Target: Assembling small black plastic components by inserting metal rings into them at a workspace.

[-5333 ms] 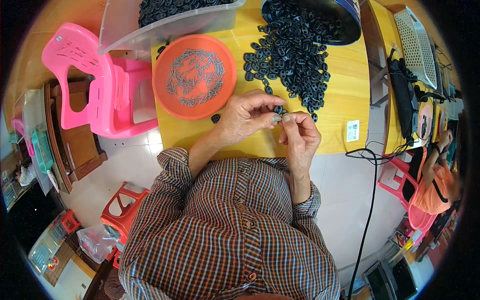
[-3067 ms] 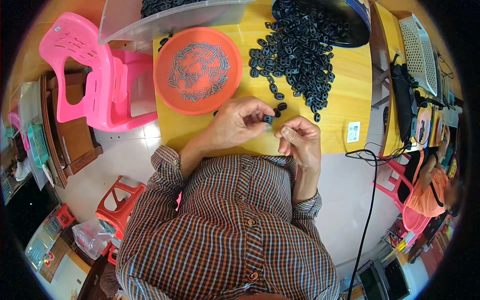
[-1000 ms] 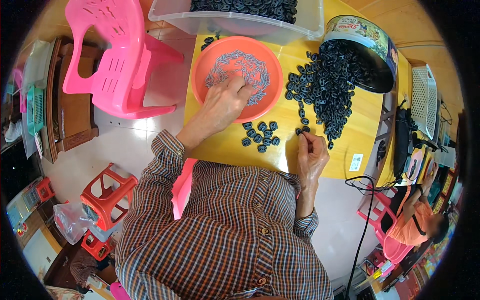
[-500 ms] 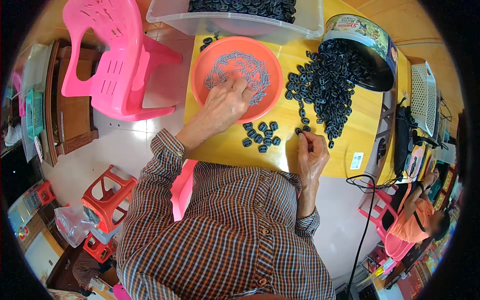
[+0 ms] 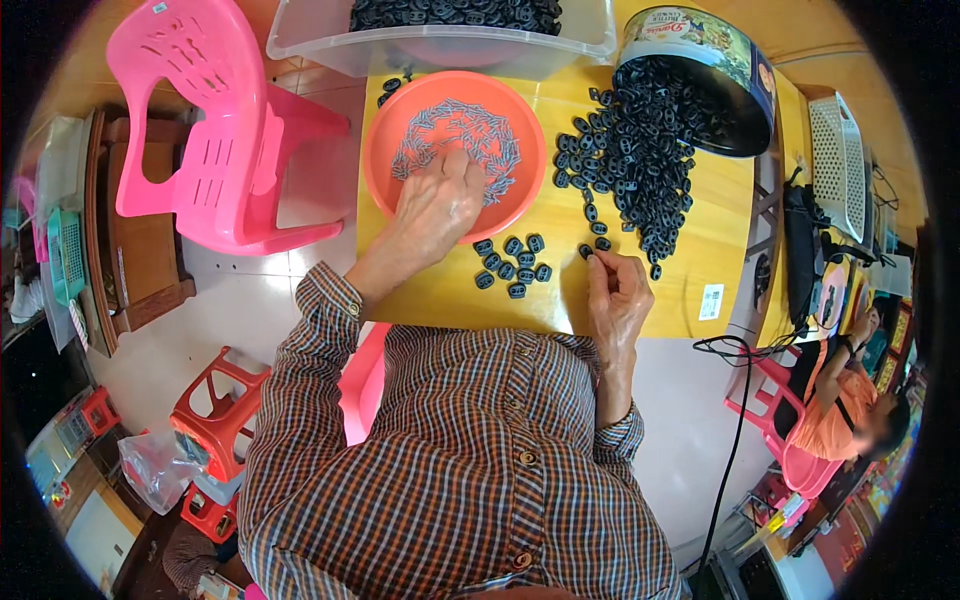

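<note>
My left hand (image 5: 436,205) reaches into the orange round bowl (image 5: 380,150), its fingertips among the small grey metal pieces (image 5: 455,135) lying there. My right hand (image 5: 615,290) rests on the yellow table (image 5: 700,240), fingers pinching a small black plastic part (image 5: 585,251). Between the hands lies a small cluster of black parts (image 5: 510,268). A large heap of black parts (image 5: 640,150) spills from a tipped round tin (image 5: 700,60) beyond my right hand.
A clear plastic bin (image 5: 450,40) of black parts stands at the table's far edge. A pink plastic chair (image 5: 220,130) is to the left, red stools (image 5: 215,430) lower left. A white basket (image 5: 840,165) and another person in orange (image 5: 840,410) are at the right.
Earlier both hands worked together on one part near the table's front edge. Since then my left hand went into the orange bowl; the right stayed at the table with a black part.
</note>
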Action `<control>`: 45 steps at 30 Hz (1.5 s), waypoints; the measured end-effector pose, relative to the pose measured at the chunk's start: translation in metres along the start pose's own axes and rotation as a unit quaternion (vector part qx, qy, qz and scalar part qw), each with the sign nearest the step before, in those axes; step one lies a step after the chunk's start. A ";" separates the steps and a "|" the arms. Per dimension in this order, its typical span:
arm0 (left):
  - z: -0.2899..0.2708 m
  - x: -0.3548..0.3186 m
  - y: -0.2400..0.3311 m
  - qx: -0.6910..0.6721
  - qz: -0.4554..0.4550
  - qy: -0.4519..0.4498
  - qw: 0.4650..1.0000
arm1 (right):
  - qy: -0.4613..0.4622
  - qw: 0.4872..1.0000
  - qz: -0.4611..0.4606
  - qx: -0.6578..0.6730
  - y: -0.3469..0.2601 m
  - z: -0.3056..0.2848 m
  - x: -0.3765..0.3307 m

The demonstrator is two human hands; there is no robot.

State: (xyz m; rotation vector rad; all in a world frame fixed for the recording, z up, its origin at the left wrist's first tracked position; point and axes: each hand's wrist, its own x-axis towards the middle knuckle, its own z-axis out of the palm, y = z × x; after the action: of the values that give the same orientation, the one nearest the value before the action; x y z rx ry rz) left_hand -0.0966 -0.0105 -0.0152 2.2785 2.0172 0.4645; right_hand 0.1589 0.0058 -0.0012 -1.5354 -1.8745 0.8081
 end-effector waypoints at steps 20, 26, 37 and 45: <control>-0.003 -0.025 0.066 -0.712 -0.149 -0.182 0.662 | -0.058 0.976 -0.171 0.122 -0.033 -0.001 -0.015; 0.005 -0.027 0.079 -0.810 -0.170 -0.230 0.511 | -0.036 0.977 -0.199 0.071 -0.023 -0.004 -0.026; 0.011 -0.025 0.086 -0.772 -0.150 -0.188 0.589 | -0.008 0.983 -0.155 0.096 -0.019 -0.003 -0.028; 0.014 -0.027 0.087 -0.771 -0.181 -0.145 0.593 | -0.006 0.986 -0.126 0.106 -0.017 -0.004 -0.019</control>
State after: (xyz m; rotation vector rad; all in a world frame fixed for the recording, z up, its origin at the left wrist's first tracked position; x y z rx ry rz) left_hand -0.0119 -0.0465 -0.0123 0.7053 0.8908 1.0666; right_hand 0.1547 -0.0153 0.0130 -1.1402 -1.8775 0.8685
